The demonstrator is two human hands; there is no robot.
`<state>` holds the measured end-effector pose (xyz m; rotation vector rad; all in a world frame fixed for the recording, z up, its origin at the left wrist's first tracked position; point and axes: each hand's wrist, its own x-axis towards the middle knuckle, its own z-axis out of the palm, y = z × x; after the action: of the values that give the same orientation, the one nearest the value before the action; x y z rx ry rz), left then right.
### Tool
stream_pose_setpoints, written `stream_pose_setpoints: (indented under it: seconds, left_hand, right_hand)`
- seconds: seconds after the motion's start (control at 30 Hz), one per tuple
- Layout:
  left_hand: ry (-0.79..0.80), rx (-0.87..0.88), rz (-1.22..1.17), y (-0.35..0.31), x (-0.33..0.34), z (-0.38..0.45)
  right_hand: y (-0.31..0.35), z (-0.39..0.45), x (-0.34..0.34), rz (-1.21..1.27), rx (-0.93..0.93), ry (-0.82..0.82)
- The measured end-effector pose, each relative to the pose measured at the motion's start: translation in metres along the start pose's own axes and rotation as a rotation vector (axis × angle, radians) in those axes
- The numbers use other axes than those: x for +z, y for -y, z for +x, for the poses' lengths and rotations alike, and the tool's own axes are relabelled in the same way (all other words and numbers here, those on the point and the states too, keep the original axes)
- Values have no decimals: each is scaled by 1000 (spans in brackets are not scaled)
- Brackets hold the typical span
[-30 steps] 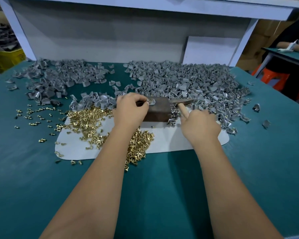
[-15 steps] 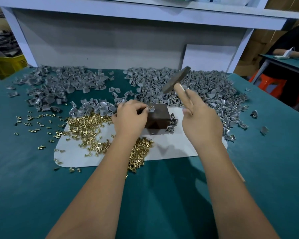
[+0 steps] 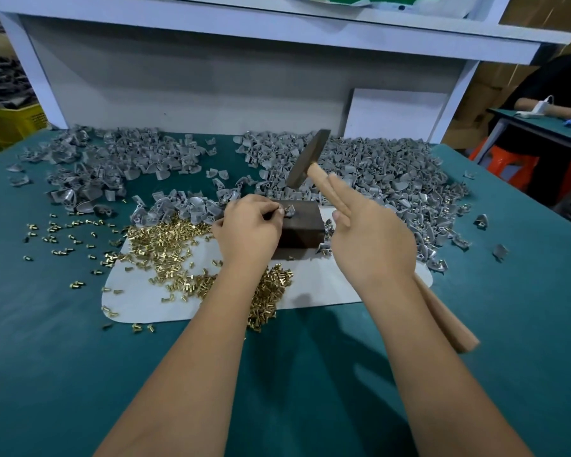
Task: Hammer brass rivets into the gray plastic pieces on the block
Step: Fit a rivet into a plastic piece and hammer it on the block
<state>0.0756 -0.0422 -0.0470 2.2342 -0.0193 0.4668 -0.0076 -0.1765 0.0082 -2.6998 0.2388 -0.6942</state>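
Observation:
A dark brown block [image 3: 302, 225] stands on a white mat [image 3: 327, 288] in the middle of the green table. On the block's top left corner lies a small gray plastic piece [image 3: 287, 211], pinched by the fingertips of my left hand [image 3: 248, 230]. My right hand [image 3: 373, 239] grips a wooden-handled hammer, index finger stretched along the handle. The metal hammer head [image 3: 307, 158] hangs raised above and behind the block. Brass rivets [image 3: 165, 245] are heaped on the mat left of the block.
Big piles of gray plastic pieces [image 3: 376, 173] cover the table behind and right of the block, with another pile [image 3: 106, 159] at the back left. Loose rivets [image 3: 60, 229] dot the green cloth on the left. A white shelf frame [image 3: 244, 24] rises behind. A person [image 3: 554, 94] sits at the far right.
The hammer head lay down at the block a second ago; my right hand has lifted it up and back. My left hand stays at the block's corner with the gray piece.

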Motion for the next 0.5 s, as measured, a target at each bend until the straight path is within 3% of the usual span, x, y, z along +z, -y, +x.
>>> stream_pose_setpoints:
  seconds: [0.07, 0.17, 0.33, 0.5]
  left_hand:
    - [-7, -14, 8, -1, 0, -1]
    - [-13, -33, 25, -2, 1, -1]
    - [-2, -21, 14, 2, 2, 1]
    - [-14, -34, 10, 0, 1, 0]
  right_hand:
    - [-1, -4, 2, -12, -5, 4]
    - [-5, -4, 3, -19, 4, 135]
    - [-5, -2, 3, 48, 42, 17]
    - [-7, -4, 5, 17, 27, 147]
